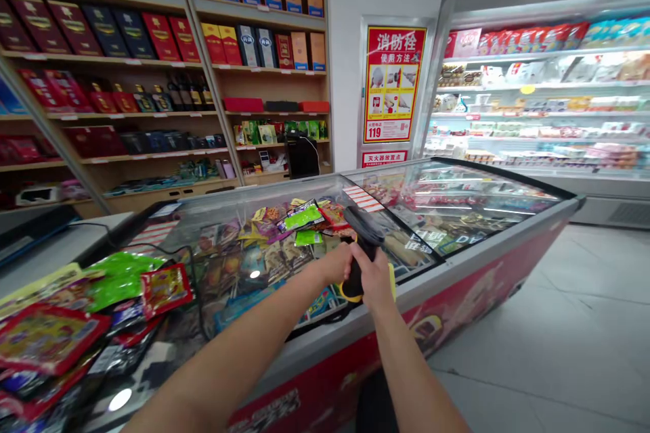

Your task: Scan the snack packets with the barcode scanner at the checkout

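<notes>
Several packets (303,218) atop freezer (485,254) (shelves (101,59) beyond)

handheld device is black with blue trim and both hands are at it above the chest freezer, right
Not quite: the head view shows the black handheld device with yellow trim, not blue. The left hand and right hand are indeed at it above the chest freezer.

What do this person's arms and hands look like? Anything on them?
Both the left hand and right hand are ungloved. The left forearm and right forearm show no sleeve, watch or bracelet. Fingers are partly hidden, so rings can't be judged.
</notes>
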Demonstrator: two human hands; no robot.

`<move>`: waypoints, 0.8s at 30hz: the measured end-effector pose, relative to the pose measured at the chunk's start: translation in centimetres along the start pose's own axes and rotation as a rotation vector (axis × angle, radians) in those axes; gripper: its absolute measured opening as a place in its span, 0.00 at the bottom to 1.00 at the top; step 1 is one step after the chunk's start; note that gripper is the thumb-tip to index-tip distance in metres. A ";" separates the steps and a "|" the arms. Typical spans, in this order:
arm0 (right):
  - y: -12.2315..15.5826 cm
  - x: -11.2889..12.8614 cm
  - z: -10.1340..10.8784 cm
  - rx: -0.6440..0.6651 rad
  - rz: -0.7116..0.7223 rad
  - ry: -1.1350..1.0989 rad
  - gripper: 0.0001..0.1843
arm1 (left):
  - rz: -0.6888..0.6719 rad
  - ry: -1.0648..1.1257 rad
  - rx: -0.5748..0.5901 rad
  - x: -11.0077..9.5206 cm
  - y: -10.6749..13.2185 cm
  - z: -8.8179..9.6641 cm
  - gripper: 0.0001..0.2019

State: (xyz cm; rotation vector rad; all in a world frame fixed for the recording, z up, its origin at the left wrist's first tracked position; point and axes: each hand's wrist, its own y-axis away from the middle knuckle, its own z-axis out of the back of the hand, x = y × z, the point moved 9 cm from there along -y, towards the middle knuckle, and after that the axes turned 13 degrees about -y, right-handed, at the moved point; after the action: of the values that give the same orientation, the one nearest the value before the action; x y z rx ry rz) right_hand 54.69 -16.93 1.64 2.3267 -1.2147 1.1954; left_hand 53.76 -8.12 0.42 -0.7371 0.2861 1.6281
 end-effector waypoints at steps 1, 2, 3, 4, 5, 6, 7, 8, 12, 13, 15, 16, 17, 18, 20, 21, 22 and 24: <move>0.2 0.2 0.5 -0.015 0.002 -0.029 0.24 | -0.029 -0.157 0.111 -0.5 -0.1 -1.0 0.16; 0.3 0.3 0.9 -0.023 0.003 -0.050 0.25 | -0.049 -0.268 0.197 -0.9 0.0 -1.8 0.17; 0.5 0.5 1.1 -0.027 0.004 -0.062 0.25 | -0.084 -0.384 0.270 -1.5 0.1 -2.3 0.16; 0.6 0.7 1.3 -0.023 0.005 -0.066 0.26 | -0.117 -0.476 0.306 -2.1 0.1 -2.5 0.16; 0.6 1.0 1.3 -0.013 0.007 -0.066 0.26 | -0.146 -0.550 0.331 -2.7 0.1 -2.5 0.16; 0.7 1.2 1.3 0.001 0.009 -0.063 0.26 | -0.168 -0.608 0.353 -3.2 0.2 -2.6 0.16; 0.7 1.5 1.3 0.018 0.012 -0.060 0.26 | -0.184 -0.650 0.374 -3.8 0.2 -2.6 0.15; 0.8 1.8 1.4 0.030 0.018 -0.056 0.26 | -0.196 -0.679 0.394 -4.2 0.2 -2.7 0.15; 1.0 2.9 2.1 0.035 0.048 -0.024 0.25 | -0.190 -0.722 0.417 -5.3 0.1 -3.0 0.11; 1.1 3.1 2.4 0.022 0.058 -0.026 0.25 | -0.156 -0.717 0.413 -5.1 -0.1 -3.0 0.11; 1.0 3.3 3.0 0.017 0.068 -0.013 0.26 | -0.052 -0.661 0.392 -4.3 -0.5 -2.7 0.14; 0.9 3.4 3.2 0.026 0.068 0.003 0.25 | 0.012 -0.608 0.367 -3.7 -0.7 -2.4 0.17; 0.7 3.5 3.4 0.034 0.071 0.017 0.26 | 0.074 -0.540 0.329 -3.0 -0.9 -2.0 0.19; 0.5 3.6 3.7 0.040 0.072 0.036 0.26 | 0.132 -0.452 0.284 -2.3 -1.0 -1.4 0.19; -0.3 4.3 4.7 0.019 0.114 0.080 0.25 | 0.244 -0.185 0.164 -0.5 -0.6 0.1 0.17; -0.8 4.8 5.2 0.008 0.146 0.108 0.25 | 0.295 0.002 0.099 0.4 -0.2 1.0 0.16; -1.3 5.4 5.5 0.013 0.179 0.139 0.24 | 0.337 0.219 0.029 1.5 0.5 1.9 0.15; -2.6 6.6 6.4 -0.008 0.235 0.210 0.23 | 0.388 0.680 -0.137 3.5 2.4 4.1 0.14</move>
State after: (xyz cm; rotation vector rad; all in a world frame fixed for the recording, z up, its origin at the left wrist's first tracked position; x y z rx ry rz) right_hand 62.28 -22.57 3.06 2.0326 -1.4403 1.4651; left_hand 50.11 -3.52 0.86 -1.4019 0.8515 1.7197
